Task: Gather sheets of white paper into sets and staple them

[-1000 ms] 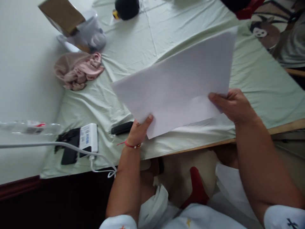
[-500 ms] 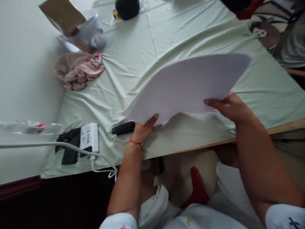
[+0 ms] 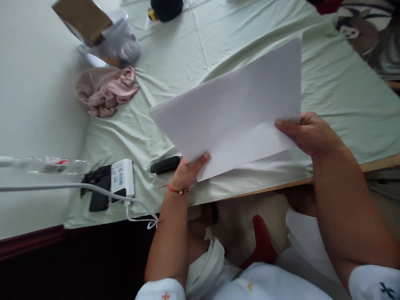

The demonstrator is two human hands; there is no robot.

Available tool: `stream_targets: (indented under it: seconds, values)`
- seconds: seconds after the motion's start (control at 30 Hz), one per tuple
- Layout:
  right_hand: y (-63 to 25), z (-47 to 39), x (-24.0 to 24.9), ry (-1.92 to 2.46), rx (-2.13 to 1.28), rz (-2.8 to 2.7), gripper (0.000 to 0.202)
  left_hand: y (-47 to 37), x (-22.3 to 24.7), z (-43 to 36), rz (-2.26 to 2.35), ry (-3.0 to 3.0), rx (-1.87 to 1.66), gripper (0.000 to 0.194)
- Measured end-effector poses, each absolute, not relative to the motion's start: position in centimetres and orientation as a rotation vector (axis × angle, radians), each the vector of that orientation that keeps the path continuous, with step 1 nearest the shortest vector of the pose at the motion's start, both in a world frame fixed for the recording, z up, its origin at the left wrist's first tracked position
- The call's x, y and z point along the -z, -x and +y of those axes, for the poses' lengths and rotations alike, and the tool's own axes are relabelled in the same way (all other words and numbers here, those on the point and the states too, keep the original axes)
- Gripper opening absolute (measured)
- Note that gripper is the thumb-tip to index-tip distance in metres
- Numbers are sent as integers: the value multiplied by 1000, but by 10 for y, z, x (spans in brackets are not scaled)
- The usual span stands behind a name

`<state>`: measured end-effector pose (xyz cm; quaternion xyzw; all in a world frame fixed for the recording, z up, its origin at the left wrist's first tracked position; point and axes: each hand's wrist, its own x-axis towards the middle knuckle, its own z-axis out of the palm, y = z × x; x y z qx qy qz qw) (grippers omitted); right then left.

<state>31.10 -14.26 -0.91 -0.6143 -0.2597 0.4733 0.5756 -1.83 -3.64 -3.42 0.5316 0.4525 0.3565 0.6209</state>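
White paper (image 3: pixel 237 112), perhaps more than one sheet, is held tilted above the green cloth on the table. My left hand (image 3: pixel 187 171) grips its lower left edge, thumb on top and fingers hidden beneath; a red string bracelet is on that wrist. At the paper's right edge, my right hand (image 3: pixel 308 131) pinches it with the thumb on top. A black elongated object (image 3: pixel 165 165) lies on the cloth just left of my left hand.
Left on the cloth (image 3: pixel 343 104) are a white box-shaped device (image 3: pixel 122 177) with a cable, a dark phone-like object (image 3: pixel 100 196) and a clear bottle (image 3: pixel 56 165). Pink fabric (image 3: pixel 109 91), a cardboard box (image 3: pixel 83 21) and a dark round object (image 3: pixel 167 9) lie farther back.
The paper was bowed with a curved far edge; now it is flatter, with straight edges and its near left corner showing. Both hands keep hold of it. The view has shifted slightly.
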Motion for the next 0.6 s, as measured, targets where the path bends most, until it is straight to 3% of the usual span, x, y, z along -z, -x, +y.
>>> stream_targets:
  seconds: [0.2,0.3,0.6]
  values:
    - [-306,-143,2,1424,-1068,-572,32,23,27,-37,971,-1240,-765,43]
    - [-305,-143,0,1441,-1053,-516,26,22,24,-36,946,-1245,-683,48]
    - [-301,-141,2,1537,-1104,-607,17,16,26,-34,1025,-1092,-807,41]
